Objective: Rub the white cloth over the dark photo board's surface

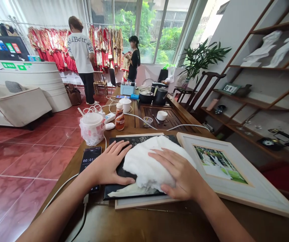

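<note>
Head view, left hand: our left hand (111,164) lies open and flat, palm down, on the dark glossy panel (110,190). We judge it is there to pin the panel so it does not slide.
Head view, right hand: our right hand (181,176) is open with the fingers spread. It presses down on the white cloth (145,161) rather than grasping it.
Cloth: fluffy and bunched, it covers the right half of the panel, between our hands.
Panel: black and reflective, it lies on a pale board (139,202) on the wooden table (159,225).
Beside us: a white picture frame (235,195) with a photo touches the board's right edge, and a phone (90,159) showing a timer lies to the left.
Further off: a bagged container (92,129), a bottle (119,120), and two people at a clothes rack.
</note>
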Demonstrator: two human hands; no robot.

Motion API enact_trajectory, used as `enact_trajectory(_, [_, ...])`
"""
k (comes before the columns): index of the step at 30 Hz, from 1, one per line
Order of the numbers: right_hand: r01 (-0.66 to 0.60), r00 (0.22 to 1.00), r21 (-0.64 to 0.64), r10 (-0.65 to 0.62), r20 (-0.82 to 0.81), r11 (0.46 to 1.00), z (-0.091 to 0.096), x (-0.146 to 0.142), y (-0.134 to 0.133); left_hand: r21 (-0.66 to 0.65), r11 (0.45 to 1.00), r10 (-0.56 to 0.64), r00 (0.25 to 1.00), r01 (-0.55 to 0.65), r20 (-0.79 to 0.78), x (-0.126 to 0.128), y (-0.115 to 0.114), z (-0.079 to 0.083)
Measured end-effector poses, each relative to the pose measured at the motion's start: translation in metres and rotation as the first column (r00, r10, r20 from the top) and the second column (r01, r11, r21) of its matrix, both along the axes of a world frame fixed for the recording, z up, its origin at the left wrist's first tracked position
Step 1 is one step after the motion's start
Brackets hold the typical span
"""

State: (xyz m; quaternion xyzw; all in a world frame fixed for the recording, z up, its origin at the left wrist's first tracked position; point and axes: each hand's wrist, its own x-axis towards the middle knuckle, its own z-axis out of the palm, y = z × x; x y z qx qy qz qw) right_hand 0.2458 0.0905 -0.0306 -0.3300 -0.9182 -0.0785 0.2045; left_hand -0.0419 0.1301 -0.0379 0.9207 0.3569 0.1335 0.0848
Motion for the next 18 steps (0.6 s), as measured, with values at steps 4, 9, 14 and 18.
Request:
enact_trajectory(4, [0.108,0.994,0.012,-0.108,0.014,0.994,0.001,0.015,0.007,-0.009,1.0,-0.002,1.0,0.002,0.011,-0.001,-0.001,0.0])
enact_trajectory(9, [0.041,0.999,0.013,-0.041,0.018,0.999,-0.001,0.003,0.0,0.0,1.0,0.002,1.0,-0.002,0.001,0.0,-0.001,0.0])
enact_trajectory(14, [-0.043,0.999,-0.006,0.044,0.019,0.999,0.0,-0.003,-0.002,0.003,1.0,0.004,1.0,-0.004,-0.007,0.0,-0.001,0.0])
enact_trajectory(18, [0.075,0.997,0.0,-0.075,0.025,0.997,0.001,0.015,0.008,-0.009,1.0,0.003,1.0,-0.003,0.007,-0.001,-0.001,0.0])
